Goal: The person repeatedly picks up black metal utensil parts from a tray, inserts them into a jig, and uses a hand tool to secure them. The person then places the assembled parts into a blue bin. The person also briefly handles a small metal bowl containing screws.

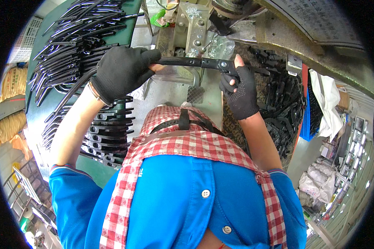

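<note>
Across the middle, in front of the machine, I hold a curved black metal tube (180, 61) roughly level. Its right end meets a black bracket (213, 64) with a round silver rivet head. My left hand (124, 70), in a black glove with bare fingertips, is wrapped round the tube's left part. My right hand (242, 91), gloved likewise, is closed at the bracket end, thumb pointing up and fingers curled beneath. What the right palm covers is hidden. Close to my left hand lies a heap of similar curved black tubes (66, 58).
A green table (41, 31) at left bears the tubes and stacked black brackets (108, 139). Ahead stands a metal machine (197, 31) with small loose fasteners (193, 12). A foot pedal (195, 94) lies below. At right, a bin holds jumbled black parts (278, 120); a heavy machine beam (320, 62) overhangs.
</note>
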